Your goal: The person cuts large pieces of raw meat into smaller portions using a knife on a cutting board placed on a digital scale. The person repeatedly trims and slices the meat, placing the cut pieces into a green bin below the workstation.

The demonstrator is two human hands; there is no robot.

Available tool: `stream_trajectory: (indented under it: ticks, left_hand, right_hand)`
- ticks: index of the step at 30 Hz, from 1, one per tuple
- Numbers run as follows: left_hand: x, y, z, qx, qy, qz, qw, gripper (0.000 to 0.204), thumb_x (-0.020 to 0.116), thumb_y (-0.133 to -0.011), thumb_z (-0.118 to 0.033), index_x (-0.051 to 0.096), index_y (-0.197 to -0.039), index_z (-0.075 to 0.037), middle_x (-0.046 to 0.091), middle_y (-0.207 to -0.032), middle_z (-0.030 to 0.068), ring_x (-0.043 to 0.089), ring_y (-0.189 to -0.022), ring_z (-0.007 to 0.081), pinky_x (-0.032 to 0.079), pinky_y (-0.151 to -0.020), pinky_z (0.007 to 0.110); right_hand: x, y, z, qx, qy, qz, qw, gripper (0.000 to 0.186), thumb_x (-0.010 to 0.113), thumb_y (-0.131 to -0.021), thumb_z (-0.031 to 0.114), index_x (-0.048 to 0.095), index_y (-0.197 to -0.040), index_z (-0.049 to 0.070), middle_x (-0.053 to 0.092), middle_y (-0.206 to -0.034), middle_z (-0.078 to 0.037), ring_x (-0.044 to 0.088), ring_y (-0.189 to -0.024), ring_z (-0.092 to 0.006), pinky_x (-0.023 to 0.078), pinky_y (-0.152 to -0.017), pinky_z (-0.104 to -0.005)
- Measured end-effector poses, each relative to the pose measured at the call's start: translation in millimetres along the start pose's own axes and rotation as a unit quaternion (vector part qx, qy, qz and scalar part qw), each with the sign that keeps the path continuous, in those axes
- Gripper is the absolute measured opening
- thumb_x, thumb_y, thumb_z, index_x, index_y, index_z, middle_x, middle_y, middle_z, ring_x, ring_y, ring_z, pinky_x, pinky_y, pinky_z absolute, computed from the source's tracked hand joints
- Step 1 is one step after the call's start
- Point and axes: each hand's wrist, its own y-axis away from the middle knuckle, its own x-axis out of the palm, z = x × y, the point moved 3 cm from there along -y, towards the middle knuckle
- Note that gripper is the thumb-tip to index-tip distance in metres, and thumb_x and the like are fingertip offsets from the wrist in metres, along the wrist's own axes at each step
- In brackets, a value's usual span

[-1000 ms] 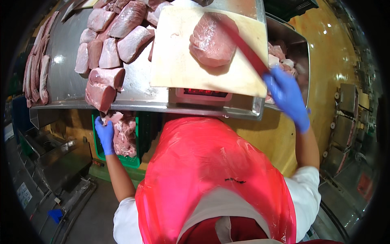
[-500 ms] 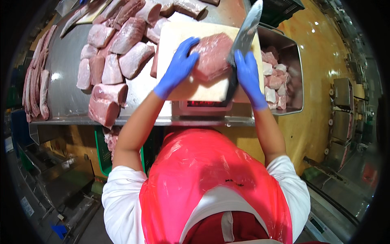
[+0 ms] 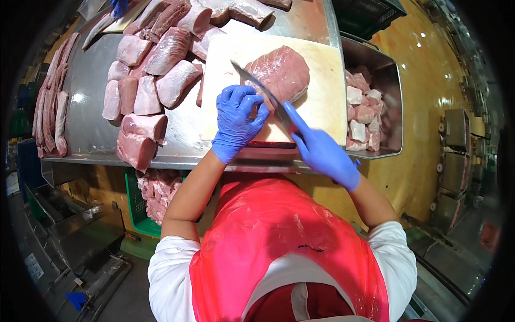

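On the pale cutting board (image 3: 327,115) lies a thick, boneless piece of pink raw meat (image 3: 284,72). My right hand (image 3: 327,155), in a blue glove, grips a knife (image 3: 261,87) by its dark handle. Its long blade points up and to the left, across the near left edge of the meat. Beside the blade, over the near part of the board, is my gloved left hand (image 3: 238,121), its fingers curled in and pressed together. Whatever it may hold is hidden.
Several cut meat pieces (image 3: 169,51) cover the steel table left of the board, with long strips (image 3: 51,107) at its far left. A steel bin (image 3: 394,123) of meat chunks (image 3: 365,112) stands right. Below the table edge sits a green crate (image 3: 137,209). Another blue-gloved hand (image 3: 119,7) shows at the top.
My left hand has left the meat's side and come nearer, curling its fingers. My right hand has lowered and swung the knife from upright to pointing left across the meat's near edge.
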Motion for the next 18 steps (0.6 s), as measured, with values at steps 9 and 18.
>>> stream_trajectory:
  ticks: [9,18]
  left_hand:
    - [-29.5,1.5,13.0,-0.141,0.058,0.024,0.988,0.022,0.073,-0.076,-0.008,0.063,-0.096,-0.007,0.058,-0.114,0.0177,0.058,-0.106,0.036,0.047,-0.095,0.048]
    - [-22.4,15.9,13.6,0.001,0.051,0.15,0.987,0.023,0.075,-0.074,-0.012,0.06,-0.091,-0.007,0.057,-0.101,0.0141,0.056,-0.1,0.0373,0.047,-0.088,0.047]
  right_hand:
    - [-69.0,110.6,-8.5,0.053,0.255,-0.027,0.965,0.082,0.053,-0.089,0.001,0.025,-0.162,0.026,0.062,-0.091,-0.019,0.064,-0.071,-0.0408,0.051,-0.066,-0.0528]
    - [7.5,-52.8,57.8,-0.095,0.043,-0.142,0.984,0.073,0.048,-0.094,0.003,0.025,-0.161,0.02,0.066,-0.113,-0.026,0.066,-0.089,-0.0455,0.053,-0.076,-0.0525]
